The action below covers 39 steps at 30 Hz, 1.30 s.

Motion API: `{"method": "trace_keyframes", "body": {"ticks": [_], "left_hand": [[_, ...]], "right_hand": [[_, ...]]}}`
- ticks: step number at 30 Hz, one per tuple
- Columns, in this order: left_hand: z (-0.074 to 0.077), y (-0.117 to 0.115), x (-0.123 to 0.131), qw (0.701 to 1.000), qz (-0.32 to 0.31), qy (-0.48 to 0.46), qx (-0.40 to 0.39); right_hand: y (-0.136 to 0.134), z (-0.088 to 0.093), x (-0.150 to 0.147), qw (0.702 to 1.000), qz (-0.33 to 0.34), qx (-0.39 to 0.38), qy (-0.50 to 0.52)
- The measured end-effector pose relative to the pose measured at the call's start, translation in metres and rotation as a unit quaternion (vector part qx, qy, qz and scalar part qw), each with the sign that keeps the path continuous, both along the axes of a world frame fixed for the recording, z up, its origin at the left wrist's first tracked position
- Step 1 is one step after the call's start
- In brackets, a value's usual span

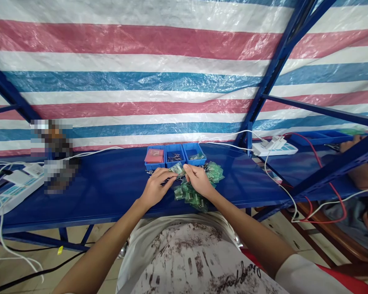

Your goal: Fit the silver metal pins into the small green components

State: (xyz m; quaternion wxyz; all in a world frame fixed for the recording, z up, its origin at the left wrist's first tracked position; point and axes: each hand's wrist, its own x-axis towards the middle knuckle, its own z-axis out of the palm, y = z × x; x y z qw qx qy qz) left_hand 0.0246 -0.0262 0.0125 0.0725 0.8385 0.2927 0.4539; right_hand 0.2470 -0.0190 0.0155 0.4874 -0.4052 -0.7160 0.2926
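Note:
Between both hands is a small clear plastic bag (177,169) with greenish edges; its contents are too small to make out. My left hand (156,184) pinches it from the left, thumb and fingers together. On the other side my right hand (198,178) grips its right edge with closed fingers. Below and to the right lie similar small green-tinted bags (192,197), with another heap of green bags (214,172) beside the right wrist. Just beyond the hands stand three joined blue bins: a left bin (155,166) with a pink packet, a middle bin (174,148) with dark thin pieces, and a right bin (199,161) with small bags.
White power strips lie on the blue table (110,183), one power strip (21,190) at left, another power strip (274,148) at right, with loose cables. Blue metal posts (271,61) frame the striped sheet (141,81). Another person's hand (351,143) is at far right.

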Motion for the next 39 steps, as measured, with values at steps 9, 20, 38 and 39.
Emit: {"method": "trace_keyframes", "body": {"ticks": [9, 20, 38, 39], "left_hand": [[-0.0022, -0.0009, -0.0007, 0.997, 0.053, 0.018, -0.055], [-0.0037, 0.0017, -0.0027, 0.995, 0.076, 0.049, -0.045], [-0.0008, -0.0023, -0.0006, 0.996, 0.086, 0.016, 0.001], [-0.0008, -0.0022, -0.0006, 0.996, 0.084, 0.016, 0.005]], "right_hand": [[0.0026, -0.0032, -0.0019, 0.999, 0.006, 0.027, -0.031], [-0.0013, -0.0019, -0.0029, 0.999, 0.026, 0.013, -0.026], [-0.0024, 0.0022, -0.0015, 0.999, 0.012, 0.027, -0.026], [-0.0024, 0.0024, -0.0016, 0.999, 0.011, 0.024, -0.023]]}}
